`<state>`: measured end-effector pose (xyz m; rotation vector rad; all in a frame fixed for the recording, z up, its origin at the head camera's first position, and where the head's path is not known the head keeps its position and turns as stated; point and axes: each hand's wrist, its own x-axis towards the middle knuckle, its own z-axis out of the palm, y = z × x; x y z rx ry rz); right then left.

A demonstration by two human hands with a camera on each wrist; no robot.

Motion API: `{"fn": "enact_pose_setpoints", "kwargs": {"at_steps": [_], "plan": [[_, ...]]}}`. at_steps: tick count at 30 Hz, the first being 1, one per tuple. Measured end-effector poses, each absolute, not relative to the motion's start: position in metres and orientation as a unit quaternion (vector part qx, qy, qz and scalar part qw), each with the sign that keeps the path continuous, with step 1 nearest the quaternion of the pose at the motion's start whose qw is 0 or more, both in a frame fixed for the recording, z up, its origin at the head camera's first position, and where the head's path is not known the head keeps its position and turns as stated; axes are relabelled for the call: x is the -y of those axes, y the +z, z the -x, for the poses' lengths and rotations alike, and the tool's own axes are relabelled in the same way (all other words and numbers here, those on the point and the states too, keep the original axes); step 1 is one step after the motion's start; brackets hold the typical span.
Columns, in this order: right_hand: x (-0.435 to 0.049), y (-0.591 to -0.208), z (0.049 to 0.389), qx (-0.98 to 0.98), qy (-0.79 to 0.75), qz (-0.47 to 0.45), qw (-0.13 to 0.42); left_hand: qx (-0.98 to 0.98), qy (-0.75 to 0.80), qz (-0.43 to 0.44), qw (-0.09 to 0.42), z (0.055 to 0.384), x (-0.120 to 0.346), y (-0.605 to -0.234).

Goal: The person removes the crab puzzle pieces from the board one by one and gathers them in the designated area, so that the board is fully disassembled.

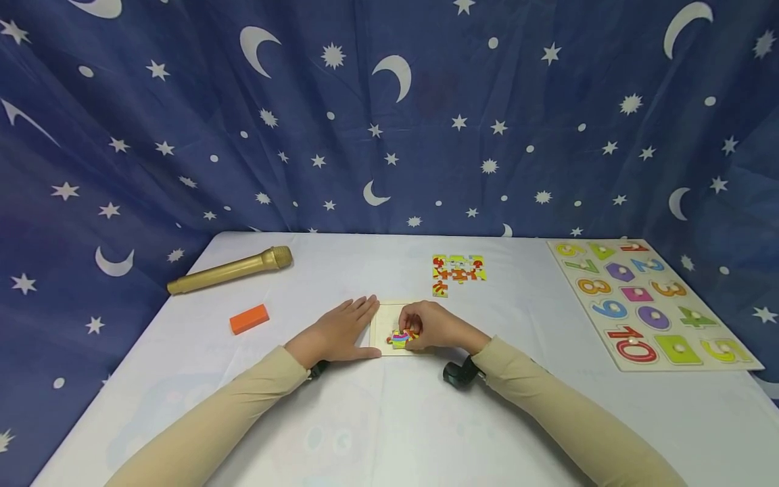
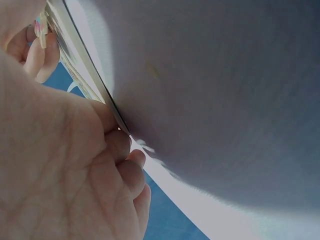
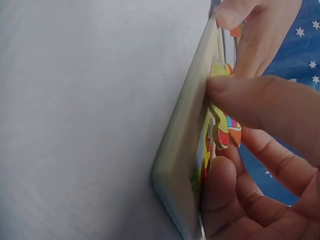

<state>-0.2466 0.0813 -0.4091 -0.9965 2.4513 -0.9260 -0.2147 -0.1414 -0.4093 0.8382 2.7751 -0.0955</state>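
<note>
A small wooden puzzle tray [image 1: 389, 312] lies in front of me at the middle of the table. My left hand [image 1: 343, 331] rests at its left side with straight fingers, thumb and fingertips at the rim. Over the tray, my right hand [image 1: 431, 326] pinches a colourful jigsaw piece [image 1: 399, 338] between thumb and fingers. In the right wrist view that piece [image 3: 221, 134] is tilted, standing proud of the tray's rim [image 3: 182, 125]. Beneath it, other coloured pieces [image 3: 201, 160] show inside the tray, partly hidden by the right hand.
Several loose jigsaw pieces [image 1: 458, 274] lie in rows behind the tray. To the left are a gold microphone [image 1: 234, 269] and an orange block [image 1: 249, 319]. A number-and-shape peg board [image 1: 654, 308] lies on the right. A starry blue curtain [image 1: 438, 189] hangs behind the table.
</note>
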Motion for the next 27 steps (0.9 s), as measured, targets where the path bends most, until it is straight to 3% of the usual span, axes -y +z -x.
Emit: {"fn": "enact_pose_setpoints", "kwargs": {"at_steps": [27], "plan": [[-0.094,-0.4,0.249,-0.846,-0.393,0.322,0.163,-0.95,-0.03,-0.286,0.124,0.214,0.141,-0.408]]}}
